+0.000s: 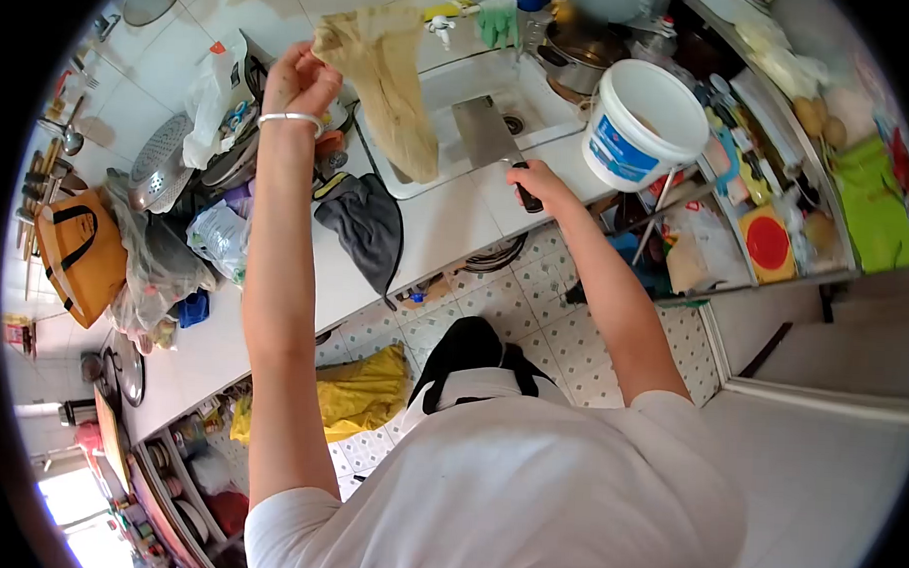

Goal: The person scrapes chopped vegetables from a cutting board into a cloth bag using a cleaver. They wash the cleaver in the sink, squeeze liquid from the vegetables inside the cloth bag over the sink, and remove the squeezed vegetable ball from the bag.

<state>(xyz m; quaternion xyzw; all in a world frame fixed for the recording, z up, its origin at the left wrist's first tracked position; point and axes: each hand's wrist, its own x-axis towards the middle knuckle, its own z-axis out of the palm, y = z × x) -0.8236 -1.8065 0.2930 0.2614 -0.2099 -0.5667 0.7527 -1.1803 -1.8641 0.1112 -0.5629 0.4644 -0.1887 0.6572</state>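
Note:
My left hand (299,81) is raised above the counter's back edge, its fingers closed at the upper corner of a tan cloth (386,91). The cloth hangs down in front of the sink's left part. My right hand (541,186) grips the black handle of a cleaver (485,133). The cleaver's wide blade lies flat-looking over the sink (547,92), left of the drain; whether it touches the basin I cannot tell. A dark grey cloth (361,226) drapes over the counter's front edge between my arms.
To the right stands a white bucket (630,140) with a blue label, a lidded pot (579,60) behind it. A faucet (441,25) and green gloves (499,22) are at the back. A metal colander (161,164) and an orange bag (78,256) crowd the left.

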